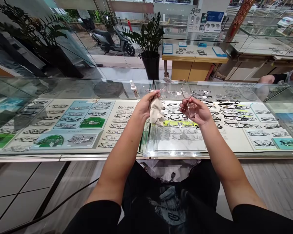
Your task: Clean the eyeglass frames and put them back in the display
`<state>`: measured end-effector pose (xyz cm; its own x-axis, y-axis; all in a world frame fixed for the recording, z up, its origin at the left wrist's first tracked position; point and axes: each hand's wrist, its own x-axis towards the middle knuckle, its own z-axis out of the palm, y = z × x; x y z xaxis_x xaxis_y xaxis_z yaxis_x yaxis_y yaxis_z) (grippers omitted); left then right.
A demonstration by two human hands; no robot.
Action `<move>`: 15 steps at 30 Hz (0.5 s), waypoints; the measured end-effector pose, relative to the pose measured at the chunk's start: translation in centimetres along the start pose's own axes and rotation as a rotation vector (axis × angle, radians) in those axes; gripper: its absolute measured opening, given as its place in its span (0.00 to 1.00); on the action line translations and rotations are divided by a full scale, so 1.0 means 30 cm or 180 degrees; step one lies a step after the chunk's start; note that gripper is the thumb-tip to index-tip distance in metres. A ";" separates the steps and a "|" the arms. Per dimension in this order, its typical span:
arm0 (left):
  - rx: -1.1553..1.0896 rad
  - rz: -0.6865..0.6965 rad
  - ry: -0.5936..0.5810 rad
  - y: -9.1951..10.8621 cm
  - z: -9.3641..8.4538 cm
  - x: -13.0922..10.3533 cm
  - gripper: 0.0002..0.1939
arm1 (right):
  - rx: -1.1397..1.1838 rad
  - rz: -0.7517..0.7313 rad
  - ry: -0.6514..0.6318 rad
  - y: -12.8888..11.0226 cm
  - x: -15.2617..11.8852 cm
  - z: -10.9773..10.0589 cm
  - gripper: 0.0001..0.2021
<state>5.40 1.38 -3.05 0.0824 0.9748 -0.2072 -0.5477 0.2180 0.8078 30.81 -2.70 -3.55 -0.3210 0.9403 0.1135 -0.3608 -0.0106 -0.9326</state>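
Note:
Above the glass counter, my right hand (197,111) is closed on a pair of thin-rimmed eyeglasses (191,110). One round lens shows below the fingers, and the other rises above them. My left hand (146,104) pinches a crumpled beige cleaning cloth (156,113), which hangs down beside the fingers. A thin temple arm appears to reach from the glasses toward the left fingertips; whether they touch it I cannot tell. Just left of that hand, a small white spray bottle (134,89) stands upright on the counter.
Beneath the glass counter top (127,155) lie rows of spectacle frames (239,125), some on green and blue display cards (92,122). Beyond the counter are a potted plant (150,45), a wooden display cabinet (194,66) and a window. Part of another person (278,78) shows at right.

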 end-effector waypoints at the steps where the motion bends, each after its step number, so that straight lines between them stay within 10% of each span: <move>1: -0.0049 -0.0017 -0.0029 0.000 0.001 -0.002 0.08 | -0.0093 -0.0099 0.0001 0.001 -0.001 -0.008 0.22; 6: -0.0228 0.0107 -0.0068 0.000 -0.006 0.009 0.06 | -0.0050 -0.0365 0.0019 -0.002 -0.004 -0.053 0.17; 15: -0.0533 0.1120 0.1042 0.024 -0.139 0.146 0.13 | 0.0127 -0.0477 0.0258 -0.016 -0.008 -0.060 0.16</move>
<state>1.88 5.61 -5.67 -0.3816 0.9162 -0.1222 -0.6236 -0.1576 0.7657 32.63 -2.32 -3.74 -0.1898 0.9567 0.2207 -0.4343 0.1198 -0.8928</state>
